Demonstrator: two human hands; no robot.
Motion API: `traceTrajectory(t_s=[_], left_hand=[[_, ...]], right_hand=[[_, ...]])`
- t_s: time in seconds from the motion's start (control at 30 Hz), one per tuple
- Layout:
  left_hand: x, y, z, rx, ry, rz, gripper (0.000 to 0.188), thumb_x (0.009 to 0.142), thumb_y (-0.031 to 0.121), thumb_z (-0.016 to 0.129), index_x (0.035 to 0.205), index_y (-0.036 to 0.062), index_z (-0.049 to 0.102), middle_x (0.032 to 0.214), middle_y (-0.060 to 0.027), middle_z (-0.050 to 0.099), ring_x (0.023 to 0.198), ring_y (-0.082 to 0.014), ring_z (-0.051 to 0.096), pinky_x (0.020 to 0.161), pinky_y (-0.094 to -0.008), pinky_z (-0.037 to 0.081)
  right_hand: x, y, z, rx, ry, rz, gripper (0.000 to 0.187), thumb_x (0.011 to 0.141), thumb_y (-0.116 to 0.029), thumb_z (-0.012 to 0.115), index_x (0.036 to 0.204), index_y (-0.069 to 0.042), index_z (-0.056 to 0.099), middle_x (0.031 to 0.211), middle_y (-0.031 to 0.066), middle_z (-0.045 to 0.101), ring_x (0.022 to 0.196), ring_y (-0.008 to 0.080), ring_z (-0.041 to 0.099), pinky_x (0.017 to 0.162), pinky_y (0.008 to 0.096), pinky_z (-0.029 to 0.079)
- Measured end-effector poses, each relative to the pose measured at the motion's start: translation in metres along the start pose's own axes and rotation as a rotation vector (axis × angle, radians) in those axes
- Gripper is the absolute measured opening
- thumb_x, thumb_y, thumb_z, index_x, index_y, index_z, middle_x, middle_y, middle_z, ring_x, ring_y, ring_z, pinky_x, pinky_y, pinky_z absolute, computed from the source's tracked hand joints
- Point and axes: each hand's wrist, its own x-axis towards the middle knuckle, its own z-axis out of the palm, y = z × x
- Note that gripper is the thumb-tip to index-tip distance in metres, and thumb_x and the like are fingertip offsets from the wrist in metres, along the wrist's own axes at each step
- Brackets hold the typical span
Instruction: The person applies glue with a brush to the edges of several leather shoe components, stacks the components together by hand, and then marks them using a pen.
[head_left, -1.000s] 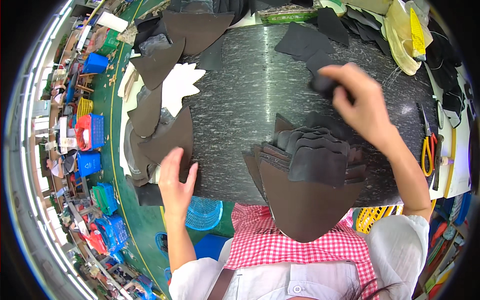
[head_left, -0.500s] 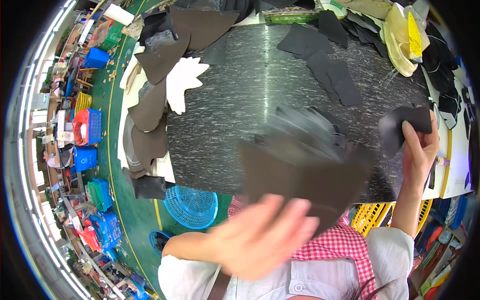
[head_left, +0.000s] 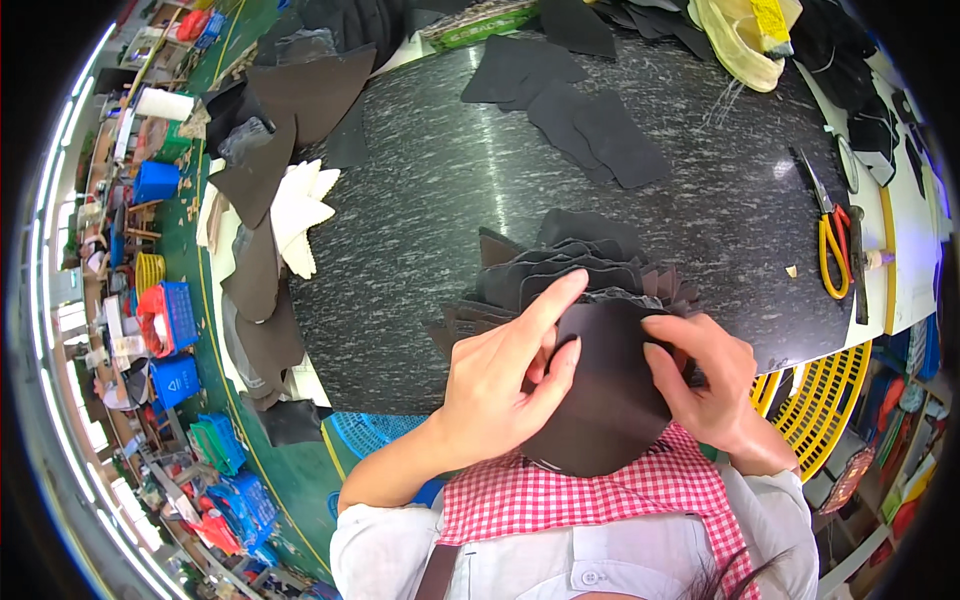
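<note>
A dark brown cut leather-like piece (head_left: 600, 400), rounded at the bottom, lies in front of my body at the table's near edge. My left hand (head_left: 500, 375) is on its left edge, thumb on top and index finger stretched forward over the stack. At the right edge, my right hand (head_left: 705, 385) pinches it between thumb and fingers; a smaller black piece (head_left: 605, 330) appears laid on its upper part. Just beyond is a fanned stack of dark cut pieces (head_left: 560, 268), partly covered by my left hand.
Scissors with yellow and red handles (head_left: 832, 250) lie at the right. Black flat pieces (head_left: 600, 130) lie at the back, brown ones (head_left: 262, 280) and white zigzag-edged ones (head_left: 300, 215) at the left. A yellow basket (head_left: 825, 405) and a blue basket (head_left: 365, 432) stand below the table edge.
My right hand has come in from the right with a black piece. My left hand, blurred before over the brown piece, now rests at its edge. The scissors have come into sight.
</note>
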Motion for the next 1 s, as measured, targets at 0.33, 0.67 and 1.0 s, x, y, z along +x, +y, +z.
traceTrajectory(t_s=[0.33,0.67,1.0], left_hand=[[0.005,-0.005,0.009,0.091,0.022,-0.074,0.063,0.074,-0.005,0.068,0.133,0.0035,0.048,0.06,0.0038,0.051,0.046,-0.0009,0.044,0.041,-0.0183,0.036],[0.005,-0.041,-0.057,0.696,0.375,-0.07,0.049,0.074,0.011,0.075,0.118,0.0001,0.056,0.109,-0.0165,0.064,0.093,-0.0273,0.062,0.081,-0.0351,0.049],[-0.098,-0.13,-0.163,0.998,0.436,-0.392,0.031,0.083,0.012,0.065,0.112,-0.0001,0.061,0.12,-0.0173,0.059,0.111,-0.0318,0.056,0.093,-0.0379,0.046]], right_hand=[[0.001,0.01,0.008,-0.024,0.019,-0.003,0.025,0.071,0.005,0.071,0.094,-0.003,0.067,0.066,0.0029,0.057,0.046,0.0117,0.053,0.04,0.0248,0.04],[0.062,0.043,-0.023,-0.229,-0.039,-0.132,0.015,0.072,0.001,0.069,0.086,-0.003,0.064,0.086,0.0105,0.057,0.078,0.0276,0.06,0.066,0.0346,0.049],[0.09,0.081,-0.034,-0.299,0.026,0.068,0.021,0.089,-0.003,0.056,0.11,-0.001,0.061,0.098,0.0099,0.064,0.091,0.0156,0.062,0.08,0.0283,0.049]])
